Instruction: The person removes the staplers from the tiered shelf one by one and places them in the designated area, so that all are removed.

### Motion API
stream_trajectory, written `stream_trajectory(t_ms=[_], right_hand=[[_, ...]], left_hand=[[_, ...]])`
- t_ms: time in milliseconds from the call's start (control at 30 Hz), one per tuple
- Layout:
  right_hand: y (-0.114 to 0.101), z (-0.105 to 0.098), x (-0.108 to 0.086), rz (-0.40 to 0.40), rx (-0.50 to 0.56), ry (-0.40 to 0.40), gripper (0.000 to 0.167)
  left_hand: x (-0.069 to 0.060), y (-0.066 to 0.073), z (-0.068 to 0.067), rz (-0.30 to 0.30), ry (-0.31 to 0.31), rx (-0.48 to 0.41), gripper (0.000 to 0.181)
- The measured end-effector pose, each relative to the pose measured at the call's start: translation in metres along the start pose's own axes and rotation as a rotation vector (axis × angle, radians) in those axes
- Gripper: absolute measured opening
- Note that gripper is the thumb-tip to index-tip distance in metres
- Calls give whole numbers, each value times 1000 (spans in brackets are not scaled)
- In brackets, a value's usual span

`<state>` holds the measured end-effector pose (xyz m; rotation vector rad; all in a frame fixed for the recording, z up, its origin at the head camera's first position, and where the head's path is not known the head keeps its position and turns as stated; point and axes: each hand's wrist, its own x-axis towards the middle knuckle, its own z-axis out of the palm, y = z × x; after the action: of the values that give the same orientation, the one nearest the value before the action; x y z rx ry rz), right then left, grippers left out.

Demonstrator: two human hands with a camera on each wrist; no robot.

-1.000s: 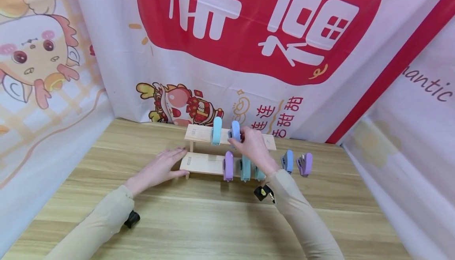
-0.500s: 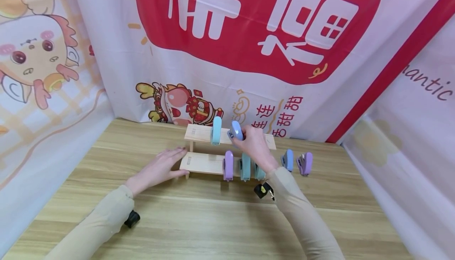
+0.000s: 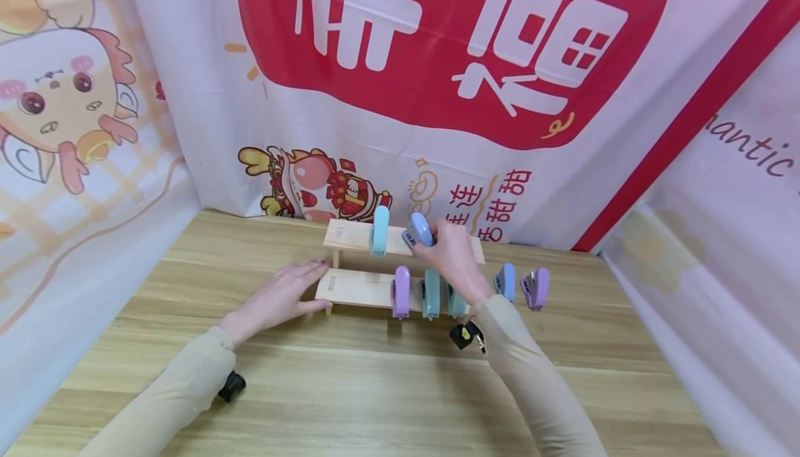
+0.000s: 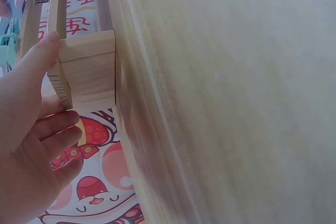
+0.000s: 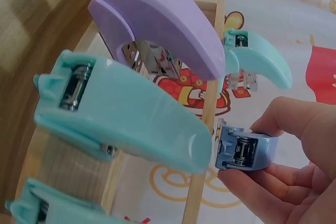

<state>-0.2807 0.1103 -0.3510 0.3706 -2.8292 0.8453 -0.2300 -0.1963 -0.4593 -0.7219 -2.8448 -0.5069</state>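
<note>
My right hand (image 3: 455,257) pinches a blue stapler (image 3: 419,230) between thumb and fingers, tilted over the upper board of a two-tier wooden rack (image 3: 357,286). In the right wrist view, the blue stapler (image 5: 245,150) shows its rear hinge end. A light teal stapler (image 3: 378,232) stands to its left on the same tier. Along the lower tier are a purple stapler (image 3: 401,292) and two teal staplers, the rightmost partly behind my right wrist. At the rack's left end, my left hand (image 3: 281,296) holds the lower board, thumb at the front edge and fingers toward the back.
Right of the rack, another blue stapler (image 3: 505,281) and another purple stapler (image 3: 535,288) stand near each other. A printed cloth (image 3: 206,117) hangs close behind the rack, with cloth walls at both sides. The wooden table (image 3: 350,387) extends in front.
The blue stapler in my right hand has tilted over and shifted slightly right from its upright stance on the upper tier. My left hand has stayed at the rack's end.
</note>
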Motion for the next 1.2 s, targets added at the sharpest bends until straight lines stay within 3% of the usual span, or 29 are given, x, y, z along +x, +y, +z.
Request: stream_trajectory(t_ms=[233, 433, 700, 1033, 1200], right_hand=[[5, -11, -2, 47, -33, 16, 27], [15, -23, -6, 67, -1, 28, 31], [34, -43, -13, 46, -8, 78, 28], [61, -60, -22, 130, -2, 95, 32], [75, -67, -25, 135, -14, 125, 32]], left_hand=[[0, 0, 1, 3, 3, -7, 77], [-1, 0, 0, 1, 2, -5, 77], [-2, 1, -1, 2, 9, -12, 77], [-2, 0, -1, 2, 2, -9, 78], [0, -1, 0, 6, 8, -13, 78]])
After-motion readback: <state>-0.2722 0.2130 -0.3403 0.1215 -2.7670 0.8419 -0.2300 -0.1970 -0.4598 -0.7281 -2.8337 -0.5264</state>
